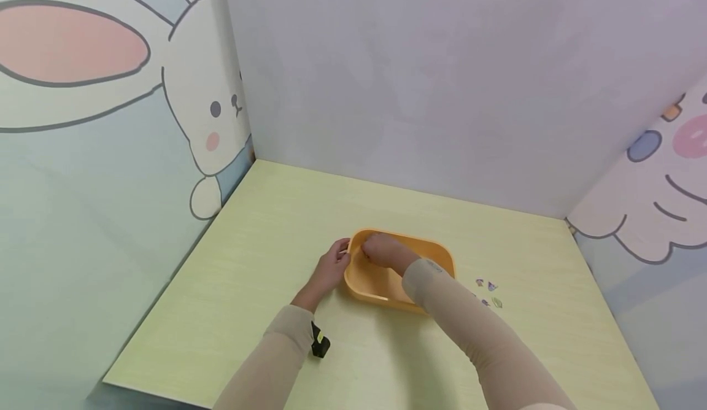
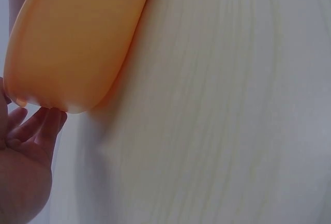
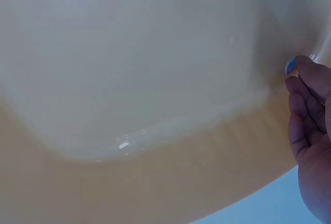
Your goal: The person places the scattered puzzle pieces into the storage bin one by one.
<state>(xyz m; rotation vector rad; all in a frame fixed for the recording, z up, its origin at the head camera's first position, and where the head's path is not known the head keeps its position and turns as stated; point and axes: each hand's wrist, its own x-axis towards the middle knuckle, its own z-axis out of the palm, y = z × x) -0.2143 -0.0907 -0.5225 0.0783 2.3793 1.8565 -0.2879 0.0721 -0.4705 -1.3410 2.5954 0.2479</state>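
Observation:
An orange plastic basin with rounded corners sits on the table. At its left end my left hand holds the wall, fingertips pressed against the outside below the rim; in the left wrist view the basin shows from outside, above the fingers. My right hand reaches down inside, near the far left corner. Between thumb and forefinger it pinches a small blue-and-white piece, close to the basin's inner wall. Most of that piece is hidden by the fingertips.
Several small purple and green sticker-like pieces lie on the pale yellow table, right of the basin. Some are partly behind my right sleeve. A black device is at my left wrist. Printed walls stand left and right, a plain one behind.

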